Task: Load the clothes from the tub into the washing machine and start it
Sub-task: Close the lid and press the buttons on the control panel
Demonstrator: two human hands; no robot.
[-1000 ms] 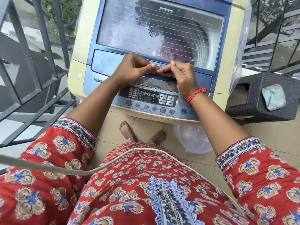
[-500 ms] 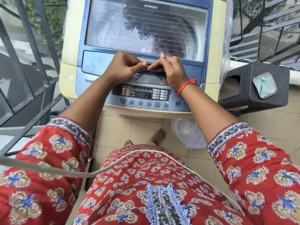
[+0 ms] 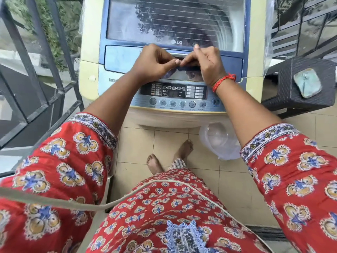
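Blue lid of the washing machine lies shut; my left hand and right hand curl fingers on its handle. Dark clothes show dimly inside; starting remains, buttons untouched.

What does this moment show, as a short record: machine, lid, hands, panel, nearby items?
machine: top-loading washing machine, blue and cream
lid: lid down, see-through window
left hand: left hand at the lid handle, fingers curled
right hand: right hand at the same handle, red thread on the wrist
panel: control panel untouched
nearby: dark woven stool to the right; plastic bag on the floor
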